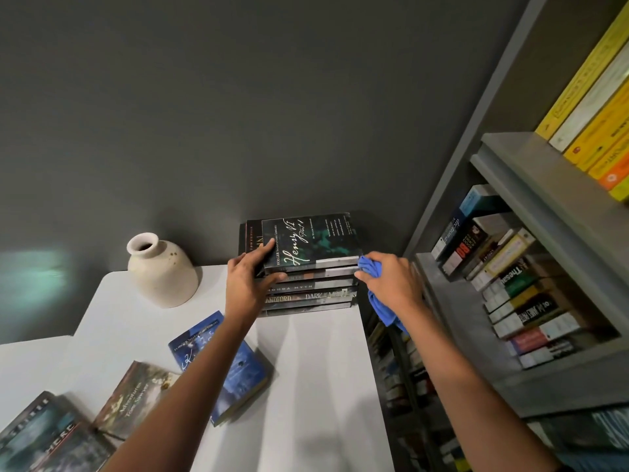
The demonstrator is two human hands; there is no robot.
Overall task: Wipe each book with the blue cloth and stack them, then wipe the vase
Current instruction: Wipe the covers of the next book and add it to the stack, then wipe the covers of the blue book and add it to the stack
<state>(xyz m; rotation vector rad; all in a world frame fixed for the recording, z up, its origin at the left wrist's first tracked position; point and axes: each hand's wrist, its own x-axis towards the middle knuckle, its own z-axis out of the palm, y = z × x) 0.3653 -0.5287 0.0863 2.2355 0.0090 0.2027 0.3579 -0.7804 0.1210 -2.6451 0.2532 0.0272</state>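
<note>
Three loose paperback books, at seven o'clock from the dark book stack, seem not yet wiped. The left hand grips the green top book with curled fingers at its nine o'clock, and the right hand at three clutches the blue cloth. The next move calls for fetching a loose book; the cream ceramic vase at ten o'clock comes last.

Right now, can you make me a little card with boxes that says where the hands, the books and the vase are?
left hand: holds the left end of the Henry VI book
Henry VI book: on top of the stack
right hand: grips the blue cloth at the stack's right end
loose books: at least three lying flat on the white table
vase: upright, left of the stack, untouched
</note>
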